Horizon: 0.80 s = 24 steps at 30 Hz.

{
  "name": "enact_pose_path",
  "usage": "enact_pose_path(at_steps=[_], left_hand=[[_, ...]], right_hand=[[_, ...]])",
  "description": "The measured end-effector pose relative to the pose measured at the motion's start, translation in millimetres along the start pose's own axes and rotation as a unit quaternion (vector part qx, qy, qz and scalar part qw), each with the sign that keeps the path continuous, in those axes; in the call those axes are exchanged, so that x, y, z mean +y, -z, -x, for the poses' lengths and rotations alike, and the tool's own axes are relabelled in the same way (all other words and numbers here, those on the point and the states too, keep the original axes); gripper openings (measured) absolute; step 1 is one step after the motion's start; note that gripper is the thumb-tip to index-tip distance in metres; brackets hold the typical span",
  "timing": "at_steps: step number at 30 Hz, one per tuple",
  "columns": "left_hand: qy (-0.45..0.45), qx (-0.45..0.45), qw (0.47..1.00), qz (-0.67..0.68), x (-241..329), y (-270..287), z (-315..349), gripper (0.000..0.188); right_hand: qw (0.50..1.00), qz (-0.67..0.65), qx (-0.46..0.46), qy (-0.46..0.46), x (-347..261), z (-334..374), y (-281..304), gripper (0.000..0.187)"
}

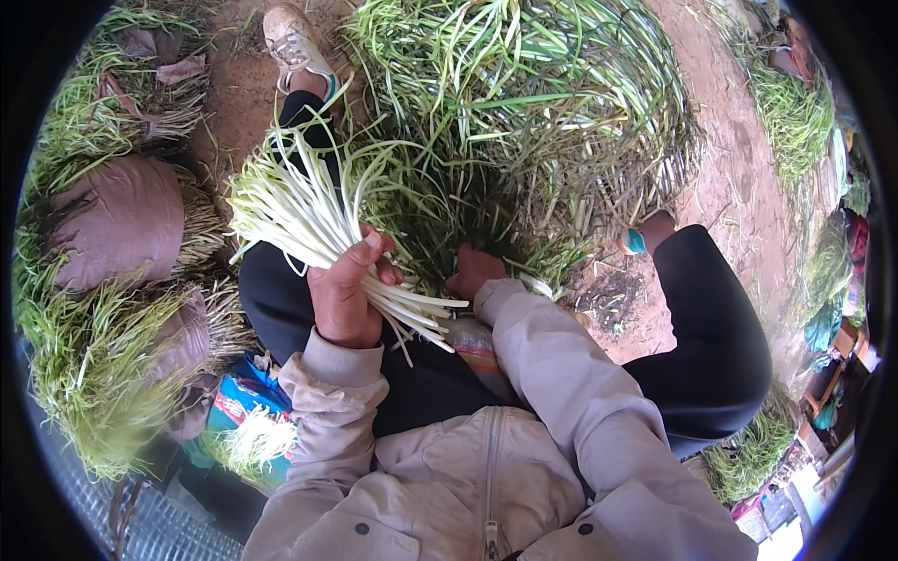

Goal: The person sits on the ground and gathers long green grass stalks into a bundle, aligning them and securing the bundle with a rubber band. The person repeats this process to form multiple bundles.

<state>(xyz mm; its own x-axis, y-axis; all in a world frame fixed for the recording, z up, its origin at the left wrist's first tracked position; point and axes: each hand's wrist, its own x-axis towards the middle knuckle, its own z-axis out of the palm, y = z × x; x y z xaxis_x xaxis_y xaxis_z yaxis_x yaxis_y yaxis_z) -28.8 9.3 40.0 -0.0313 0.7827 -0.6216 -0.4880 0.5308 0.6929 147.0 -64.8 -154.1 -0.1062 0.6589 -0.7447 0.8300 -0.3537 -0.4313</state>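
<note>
My left hand (351, 285) is closed around a bunch of chives (304, 210), their thin white stalks pointing right and the pale green leaves fanning out to the upper left. To the right of it, my right hand (477, 269) reaches down among dark, shaded greens between my legs. Its fingers look curled, and what they grip is hidden. Just beyond both hands rises a large heap of loose chives (552, 103), green leaves on top and white stalks showing along its right side. Below the hands a bag-like thing with coloured stripes (477, 353) lies partly under my right sleeve.
On the left stand several thick bundles of chives, one wrapped in a brown cover (126, 220). A blue printed bag (248, 397) lies near my left elbow. My shoe (295, 47) rests on bare earth at the upper left. More greens (795, 122) and scattered goods line the right edge.
</note>
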Motion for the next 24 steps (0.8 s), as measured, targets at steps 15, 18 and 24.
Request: enact_pose_path(at_steps=[15, 18, 24], left_hand=[[-0.033, -0.028, 0.999, 0.017, 0, 11, 9, 0.017], [-0.018, -0.011, 0.999, 0.041, -3, 12, 9, 0.023], [-0.03, -0.03, 0.998, 0.04, -11, 14, 5, 0.023]], right_hand=[[0.998, 0.003, 0.051, 0.029, 7, 50, 52, 0.054], [0.995, 0.07, 0.056, 0.034, 20, 66, 60, 0.056], [0.982, 0.163, 0.083, 0.052, 60, 85, 63, 0.052]])
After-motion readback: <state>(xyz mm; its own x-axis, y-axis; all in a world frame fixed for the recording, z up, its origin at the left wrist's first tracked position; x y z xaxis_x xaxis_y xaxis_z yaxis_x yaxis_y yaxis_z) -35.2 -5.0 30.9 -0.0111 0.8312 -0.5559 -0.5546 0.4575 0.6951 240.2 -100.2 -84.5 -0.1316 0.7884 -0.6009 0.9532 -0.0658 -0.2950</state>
